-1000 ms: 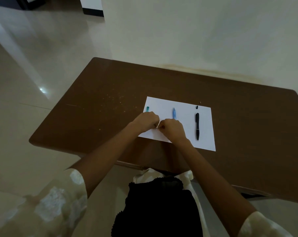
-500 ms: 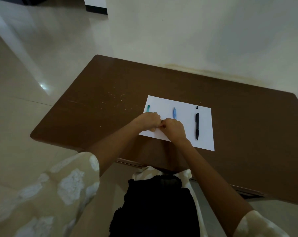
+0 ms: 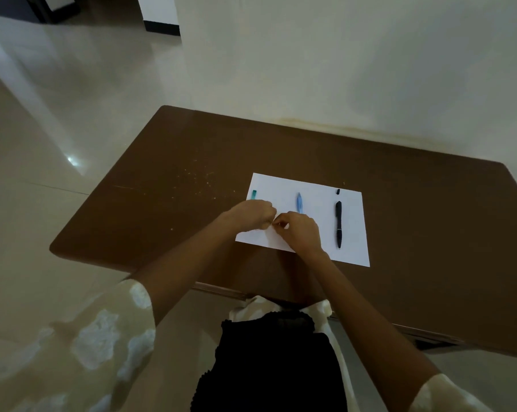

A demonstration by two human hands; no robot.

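A glossy pale tiled floor (image 3: 43,144) fills the left side and a cream wall (image 3: 340,55) rises on the far side. The brown desk (image 3: 429,233) stands with its far edge against that wall, and pale specks (image 3: 198,179) are scattered on its left part.

A white sheet of paper (image 3: 316,200) lies flat on the near middle of the desk. Its long axis runs left to right, turned slightly so that its right end sits nearer.

The left hand (image 3: 250,215) and right hand (image 3: 300,231) meet over the near left part of the sheet. The fingers of both are tightly curled and their tips are pressed together. Whether anything is pinched between them cannot be told.

A black pen (image 3: 338,224) lies on the right part of the sheet, its long axis running near to far and its narrow end pointing near. A blue pen (image 3: 299,202) lies mid-sheet, parallel to it, just beyond the right hand, which hides its near end. A short teal piece (image 3: 254,194) lies at the far left edge of the sheet, just beyond the left hand. A tiny black piece (image 3: 337,191) sits just beyond the black pen's far end.

Any print on the pens is too small to read.
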